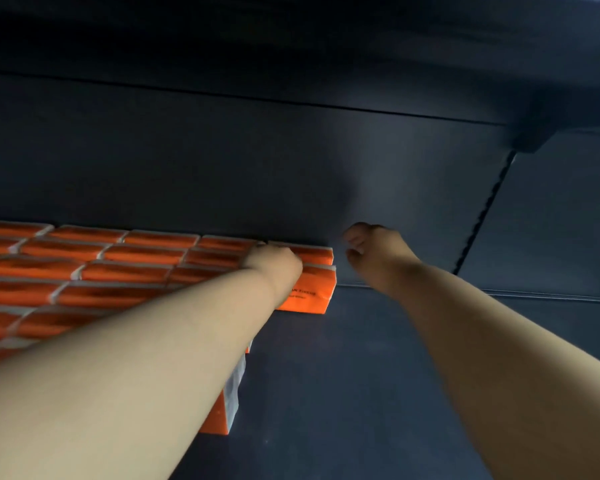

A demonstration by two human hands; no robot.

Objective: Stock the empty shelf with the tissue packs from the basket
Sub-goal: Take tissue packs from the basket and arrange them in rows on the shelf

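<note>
A: What is seen on the shelf (378,375)?

B: Orange tissue packs (94,268) are stood on end in tight rows across the left part of the dark shelf board, reaching back to the rear wall (222,161). The right part of the board is left bare.

A: Where is the left hand (274,261) placed?

B: It is laid on top of the packs at the right end of the back rows, fingers curled down over their top edges. Whether a pack is actually gripped cannot be told, since the fingers are hidden behind the knuckles and blurred.

A: And the right hand (371,251)?

B: It is held just beside the end of the back rows, above the bare board, close to the rear wall. Its fingers are bent loosely inward, nothing is seen inside them, and no pack is touched.

A: How is the row end arranged?

B: The end pack (309,296) is shown with its printed orange side facing right. Nearer the camera, another pack (222,417) is partly covered by the left forearm, with a pale side panel showing.

A: What is seen overhead?

B: The dark underside of the upper shelf (291,46) is seen.
</note>
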